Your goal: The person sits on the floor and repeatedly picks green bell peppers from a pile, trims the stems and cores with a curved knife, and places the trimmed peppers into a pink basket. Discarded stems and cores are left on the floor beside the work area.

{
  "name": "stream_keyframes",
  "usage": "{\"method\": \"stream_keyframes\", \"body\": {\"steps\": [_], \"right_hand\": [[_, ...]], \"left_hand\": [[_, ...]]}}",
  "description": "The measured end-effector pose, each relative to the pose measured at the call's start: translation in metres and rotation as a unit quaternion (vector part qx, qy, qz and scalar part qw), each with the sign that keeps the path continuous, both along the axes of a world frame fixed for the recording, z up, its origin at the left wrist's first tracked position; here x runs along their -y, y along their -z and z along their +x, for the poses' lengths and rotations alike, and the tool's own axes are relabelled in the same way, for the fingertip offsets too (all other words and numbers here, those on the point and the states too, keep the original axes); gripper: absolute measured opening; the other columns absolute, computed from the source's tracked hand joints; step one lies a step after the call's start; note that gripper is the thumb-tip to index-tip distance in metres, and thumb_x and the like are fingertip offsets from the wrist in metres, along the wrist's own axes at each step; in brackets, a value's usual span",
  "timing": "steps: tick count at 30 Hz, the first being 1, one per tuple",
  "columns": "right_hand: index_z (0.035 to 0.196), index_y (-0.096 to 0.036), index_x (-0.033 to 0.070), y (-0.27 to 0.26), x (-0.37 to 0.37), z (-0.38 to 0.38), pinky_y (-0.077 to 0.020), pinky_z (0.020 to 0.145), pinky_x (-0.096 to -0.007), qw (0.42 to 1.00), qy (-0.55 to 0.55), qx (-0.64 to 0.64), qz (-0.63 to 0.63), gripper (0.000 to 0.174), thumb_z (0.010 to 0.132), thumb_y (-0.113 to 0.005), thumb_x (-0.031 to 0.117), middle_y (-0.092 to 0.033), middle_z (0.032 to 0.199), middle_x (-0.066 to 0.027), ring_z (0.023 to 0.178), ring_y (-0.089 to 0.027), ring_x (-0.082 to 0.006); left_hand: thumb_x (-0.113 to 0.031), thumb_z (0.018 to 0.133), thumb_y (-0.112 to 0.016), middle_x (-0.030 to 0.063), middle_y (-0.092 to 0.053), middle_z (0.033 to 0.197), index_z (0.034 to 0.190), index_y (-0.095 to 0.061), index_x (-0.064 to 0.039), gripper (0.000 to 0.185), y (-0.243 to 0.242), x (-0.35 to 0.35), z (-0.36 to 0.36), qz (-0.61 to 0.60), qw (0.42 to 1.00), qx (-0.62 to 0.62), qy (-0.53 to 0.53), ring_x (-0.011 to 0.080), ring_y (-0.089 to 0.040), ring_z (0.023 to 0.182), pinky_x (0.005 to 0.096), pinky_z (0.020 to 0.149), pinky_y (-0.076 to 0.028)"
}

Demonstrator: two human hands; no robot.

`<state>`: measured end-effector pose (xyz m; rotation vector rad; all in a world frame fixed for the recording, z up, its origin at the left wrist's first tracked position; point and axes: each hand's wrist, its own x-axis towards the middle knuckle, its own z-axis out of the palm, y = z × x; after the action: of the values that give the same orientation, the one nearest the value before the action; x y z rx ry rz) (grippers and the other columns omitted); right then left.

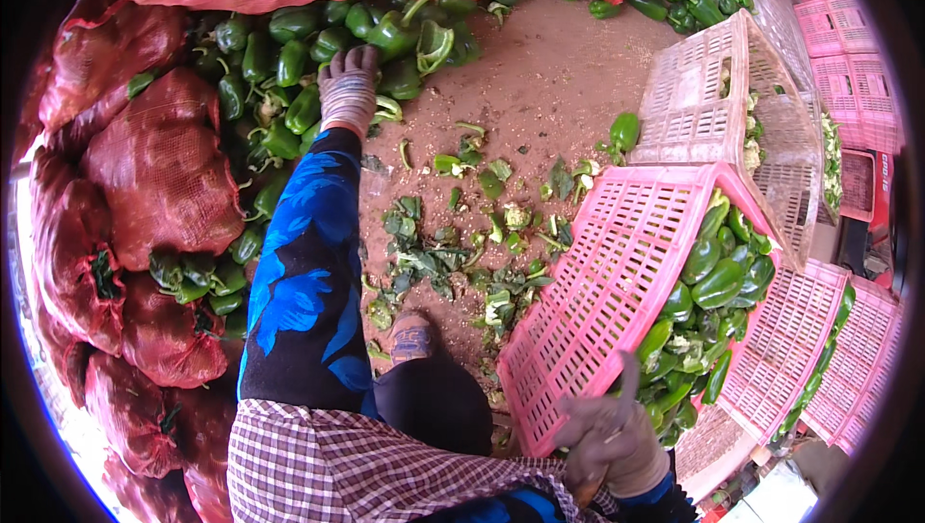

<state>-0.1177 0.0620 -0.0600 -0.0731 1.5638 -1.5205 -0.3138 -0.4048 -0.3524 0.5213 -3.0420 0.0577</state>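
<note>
My left hand [350, 89], in a grey-white work glove, reaches forward onto a heap of green bell peppers [291, 63]. It touches the peppers with its back towards me, so whether the palm holds one is hidden. A cut-open pepper [434, 46] lies just right of the fingers. My gloved right hand [614, 443] is low on the right, beside a pink plastic crate [614, 263]. Its fingers close around a small tool, apparently a knife, with a wooden handle [590, 487] showing below. Whole green peppers [715, 281] fill this tilted crate.
Red mesh sacks [162, 169] are piled along the left and across the top. Leaves, stems and pepper scraps [433, 263] litter the brown floor [535, 68]. A whitish crate [694, 89] and more pink crates [784, 349] stand at right. My shoe [410, 339] is below centre.
</note>
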Motion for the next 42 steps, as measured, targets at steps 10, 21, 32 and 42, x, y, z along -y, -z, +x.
{"method": "stream_keyframes", "body": {"steps": [10, 21, 32, 42], "right_hand": [[0.124, -0.063, 0.009, 0.0, 0.066, -0.082, -0.0571, 0.07, -0.0302, 0.929, -0.098, -0.29, 0.208, 0.044, 0.081, -0.075, 0.015, -0.07, 0.089, -0.0078, 0.07, -0.067, -0.0166], [0.101, -0.068, 0.001, -0.043, 0.034, -0.029, -0.0538, 0.078, -0.0397, 0.883, -0.079, -0.402, 0.23, 0.031, 0.082, -0.073, 0.025, -0.069, 0.092, -0.0191, 0.087, -0.068, -0.0337], [0.096, -0.069, 0.002, -0.035, -0.082, 0.106, -0.0513, 0.058, -0.0309, 0.913, -0.046, -0.258, 0.314, 0.027, 0.082, -0.07, 0.025, -0.07, 0.08, -0.012, 0.064, -0.066, -0.02], [0.112, -0.066, -0.001, -0.092, -0.101, 0.113, -0.041, 0.041, -0.019, 0.951, 0.226, -0.209, -0.004, 0.04, 0.081, -0.073, 0.024, -0.066, 0.074, -0.0034, 0.047, -0.055, -0.0082]], "left_hand": [[0.0, 0.07, -0.083, 0.0097, -0.062, 0.117, 0.135, -0.045, 0.002, 0.076, -0.123, -0.081, 0.071, 0.776, 0.608, -0.149, -0.076, 0.0209, -0.063, 0.102, 0.0324, 0.089, -0.053], [0.0, 0.064, -0.088, 0.0119, -0.056, 0.127, 0.143, -0.035, -0.003, 0.096, -0.295, -0.226, 0.182, 0.83, 0.54, -0.067, 0.121, 0.0218, -0.059, 0.112, 0.0357, 0.095, -0.052], [-0.01, 0.078, -0.08, 0.0105, -0.062, 0.115, 0.134, -0.043, -0.004, 0.067, -0.355, -0.312, 0.244, 0.8, 0.557, -0.043, 0.218, 0.0236, -0.063, 0.106, 0.036, 0.086, -0.055], [-0.018, 0.082, -0.077, 0.0075, -0.067, 0.104, 0.123, -0.056, -0.001, 0.05, -0.38, -0.384, 0.292, 0.896, 0.397, 0.137, 0.146, 0.0176, -0.064, 0.099, 0.0325, 0.086, -0.053]]}}
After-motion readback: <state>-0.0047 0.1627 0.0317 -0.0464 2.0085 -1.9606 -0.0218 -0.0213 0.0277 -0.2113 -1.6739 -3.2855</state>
